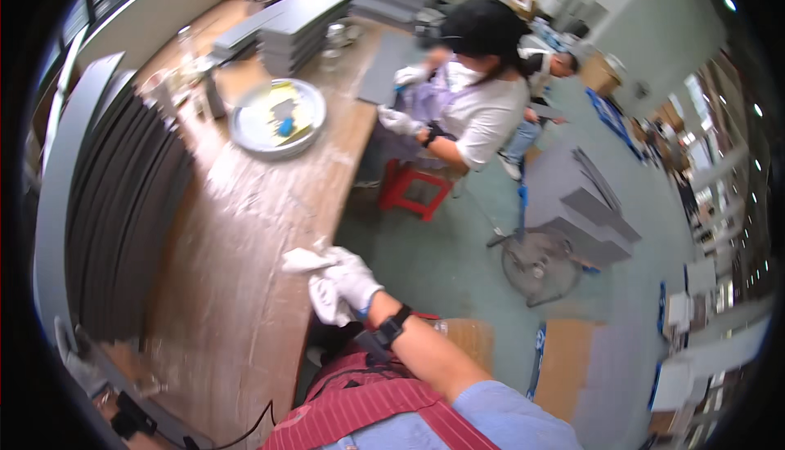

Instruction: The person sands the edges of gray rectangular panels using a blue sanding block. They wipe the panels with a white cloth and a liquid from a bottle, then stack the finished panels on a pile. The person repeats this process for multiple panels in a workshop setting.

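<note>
My right hand point(353, 280), in a white glove, is closed on a white cloth point(307, 261) beside the near right edge of the wooden table point(245, 278). Part of the cloth hangs below the fingers. My left hand point(80, 368), also gloved, is at the lower left rim of the view, in front of a row of grey panels point(123, 205) standing on edge. It is beside a dark strip-like edge. Its fingers are blurred, so whether it grips anything does not show.
A round white tray point(317, 111) holds a yellow and a blue item farther along the table. Stacked grey boards point(307, 25) lie behind it. A co-worker point(482, 107) in white gloves sits across the corner near a red stool point(414, 188). A floor fan point(540, 266) stands right.
</note>
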### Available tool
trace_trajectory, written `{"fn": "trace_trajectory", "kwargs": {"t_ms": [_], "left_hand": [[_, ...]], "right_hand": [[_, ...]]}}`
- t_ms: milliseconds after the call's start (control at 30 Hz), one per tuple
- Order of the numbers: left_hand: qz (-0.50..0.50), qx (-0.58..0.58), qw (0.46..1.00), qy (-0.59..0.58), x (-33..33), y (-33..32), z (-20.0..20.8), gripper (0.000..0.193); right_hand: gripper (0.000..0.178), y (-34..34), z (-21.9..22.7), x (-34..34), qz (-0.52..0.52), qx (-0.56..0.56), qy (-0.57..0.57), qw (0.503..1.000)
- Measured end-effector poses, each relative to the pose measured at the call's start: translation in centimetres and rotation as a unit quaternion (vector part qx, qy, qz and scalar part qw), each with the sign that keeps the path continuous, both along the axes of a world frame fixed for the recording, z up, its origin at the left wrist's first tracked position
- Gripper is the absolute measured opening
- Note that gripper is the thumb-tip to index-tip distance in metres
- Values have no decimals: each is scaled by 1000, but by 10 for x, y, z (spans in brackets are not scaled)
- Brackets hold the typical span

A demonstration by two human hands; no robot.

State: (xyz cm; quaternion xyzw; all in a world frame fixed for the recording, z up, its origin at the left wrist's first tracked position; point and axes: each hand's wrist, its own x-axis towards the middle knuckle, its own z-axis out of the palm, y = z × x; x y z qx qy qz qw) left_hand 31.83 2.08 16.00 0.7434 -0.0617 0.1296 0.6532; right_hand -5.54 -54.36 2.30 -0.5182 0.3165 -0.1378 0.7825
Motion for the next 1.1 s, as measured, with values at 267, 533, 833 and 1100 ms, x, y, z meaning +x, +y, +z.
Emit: {"fn": "trace_trajectory", "kwargs": {"t_ms": [267,533,833,1100], "left_hand": [[54,-279,924,257,-253,-80,0,22],[-27,-309,862,401,-346,-109,-84,52],[129,-237,836,478,-372,-104,-162,46],[228,-187,852,433,-373,-124,-185,39]], "right_hand": [[33,-62,14,-13,-48,-27,1,998],[35,-87,-67,89,251,-671,142,683],[36,-125,5,144,174,-455,110,866],[27,183,-8,124,453,-642,-218,579]]}}
